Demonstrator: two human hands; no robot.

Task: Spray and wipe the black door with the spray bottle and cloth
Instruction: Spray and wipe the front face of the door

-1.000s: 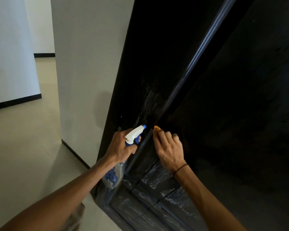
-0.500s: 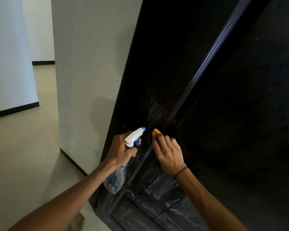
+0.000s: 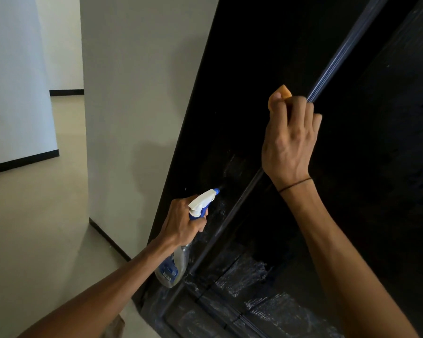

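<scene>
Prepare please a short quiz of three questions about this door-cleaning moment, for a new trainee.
1. True or false: the left hand grips the spray bottle.
2. What does the right hand hold against the black door?
A. orange cloth
B. a brush
C. nothing
3. Fill in: the blue nozzle points at the ____.

Key
1. True; its fingers curl round the trigger head.
2. A; the cloth's orange corner shows above the fingers.
3. Door; the nozzle sits close to the wet, streaked panel beside the ridge.
</scene>
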